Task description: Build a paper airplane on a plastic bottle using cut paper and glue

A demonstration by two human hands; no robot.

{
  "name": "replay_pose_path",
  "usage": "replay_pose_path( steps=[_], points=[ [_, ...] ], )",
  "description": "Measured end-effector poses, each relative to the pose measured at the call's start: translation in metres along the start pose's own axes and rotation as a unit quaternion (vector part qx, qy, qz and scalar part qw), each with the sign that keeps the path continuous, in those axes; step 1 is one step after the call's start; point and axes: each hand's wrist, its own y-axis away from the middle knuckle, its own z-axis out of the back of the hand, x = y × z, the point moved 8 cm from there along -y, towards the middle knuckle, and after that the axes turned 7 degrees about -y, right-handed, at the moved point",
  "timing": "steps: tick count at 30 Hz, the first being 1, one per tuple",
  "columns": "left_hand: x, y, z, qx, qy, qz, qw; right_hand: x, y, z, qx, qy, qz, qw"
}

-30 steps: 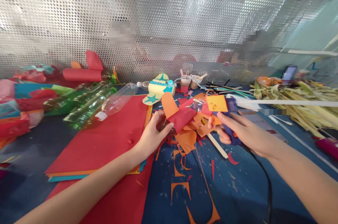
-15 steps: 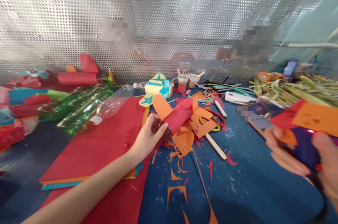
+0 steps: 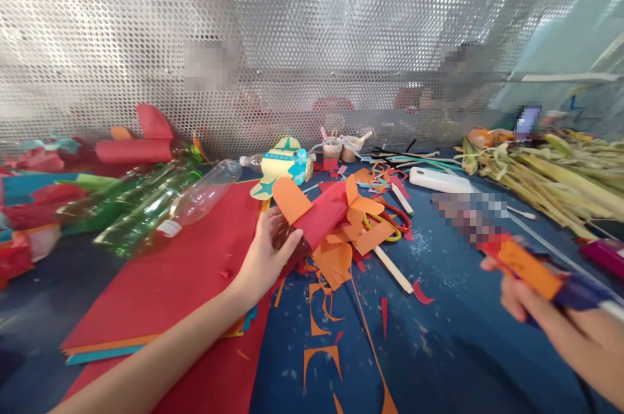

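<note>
My left hand (image 3: 270, 251) grips a plastic bottle wrapped in red paper (image 3: 324, 214). An orange paper wing (image 3: 291, 201) stands on its near side, and orange paper fins (image 3: 363, 199) spread at its far end. The bottle is held just above a heap of cut orange paper (image 3: 334, 261). At the right, my right hand (image 3: 541, 310) is closed around what looks like a hot glue gun (image 3: 533, 268), orange in front and dark blue behind, with a white stick at its back. Its front is blurred out and points left, apart from the bottle.
Red paper sheets (image 3: 175, 290) lie at the left, with green bottles (image 3: 146, 209) and a clear bottle (image 3: 207, 190) behind. A yellow paper-covered bottle (image 3: 285, 164) lies farther back. Scissors (image 3: 390, 222), a white marker (image 3: 402, 199) and dried husks (image 3: 546, 173) are also on the blue table.
My right hand has swung the glue gun around, so its front points left over the table. My left hand keeps its hold on the bottle. The view has shifted slightly right.
</note>
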Motion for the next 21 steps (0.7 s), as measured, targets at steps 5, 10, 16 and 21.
replay_pose_path(
  steps=[5,10,16,21],
  points=[
    [0.002,0.000,0.002,-0.017,0.028,0.018,0.999,0.088,-0.022,-0.013,0.007,-0.074,-0.004,0.997],
    [0.003,-0.004,0.006,-0.035,0.053,0.046,0.997,0.066,-0.028,-0.031,0.061,0.030,0.033,0.997],
    [0.014,-0.005,0.017,-0.087,0.088,0.115,0.986,0.051,-0.035,-0.042,0.146,0.118,0.104,0.977],
    [0.019,-0.003,0.020,-0.101,0.117,0.153,0.976,0.107,-0.043,-0.020,0.097,0.131,0.179,0.970]
  ],
)
